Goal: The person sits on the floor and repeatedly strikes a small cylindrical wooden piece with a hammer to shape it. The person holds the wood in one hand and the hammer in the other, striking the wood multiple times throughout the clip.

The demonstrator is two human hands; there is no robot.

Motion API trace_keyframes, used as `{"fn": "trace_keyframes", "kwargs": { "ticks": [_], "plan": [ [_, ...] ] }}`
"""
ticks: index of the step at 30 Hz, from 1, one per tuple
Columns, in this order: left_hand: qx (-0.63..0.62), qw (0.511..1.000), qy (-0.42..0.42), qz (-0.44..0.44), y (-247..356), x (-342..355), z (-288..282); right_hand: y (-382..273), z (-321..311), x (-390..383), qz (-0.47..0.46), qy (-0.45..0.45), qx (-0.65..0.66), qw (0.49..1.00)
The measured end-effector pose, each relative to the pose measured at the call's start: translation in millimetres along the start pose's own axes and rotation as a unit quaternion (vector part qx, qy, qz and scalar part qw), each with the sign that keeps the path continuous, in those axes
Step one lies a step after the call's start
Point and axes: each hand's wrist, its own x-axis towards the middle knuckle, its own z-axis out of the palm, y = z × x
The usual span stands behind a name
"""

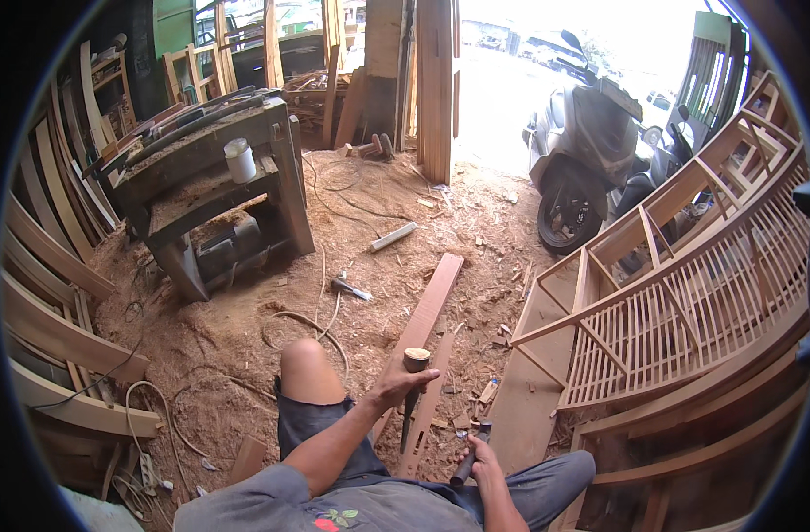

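Note:
My left hand (pixel 398 383) grips an upright chisel (pixel 408 424) with a pale round-topped handle. Its dark blade points down beside a narrow wooden piece (pixel 416 448) that has slots cut in it. A wider reddish board (pixel 439 284) lies lengthwise just beyond and partly beneath my left hand. My right hand (pixel 481 463) is closed on a dark cylindrical tool (pixel 464 470), low by my right leg. On the sawdust farther forward lies a hammer (pixel 352 289).
A machine bench (pixel 183 191) with a white container (pixel 239 161) stands front left. Curved timbers (pixel 50 319) line the left, slatted frames (pixel 671 337) the right. A scooter (pixel 582 146) is by the bright doorway. Cables (pixel 325 328) and a short pale cylinder (pixel 393 237) lie on the floor.

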Motion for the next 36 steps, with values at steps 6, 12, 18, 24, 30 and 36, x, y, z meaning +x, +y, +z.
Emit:
{"fn": "trace_keyframes", "kwargs": {
  "ticks": [6,12,18,24,30,36],
  "plan": [
    [-0.083,0.991,0.099,0.020,58.9,7.3,8.9,-2.6,-0.3,-2.8,-0.025,0.003,-0.010,1.000],
    [-0.109,0.970,0.068,0.206,184.8,30.3,-0.4,-3.7,1.3,-6.8,-0.039,-0.005,-0.007,0.999],
    [-0.078,0.963,0.098,0.238,166.4,19.0,9.3,-4.9,1.6,-10.6,-0.020,0.000,-0.026,0.999],
    [0.009,0.972,0.158,0.172,54.9,-18.3,30.5,-3.6,7.6,-28.2,-0.045,-0.004,0.036,0.998],
    [0.060,0.975,0.162,0.142,-20.3,-40.2,39.5,-3.6,12.1,-39.5,-0.034,0.030,0.032,0.998],
    [0.111,0.970,0.148,0.156,-41.4,-44.4,42.7,-3.7,13.3,-40.9,-0.034,0.015,0.028,0.999]
  ]
}}
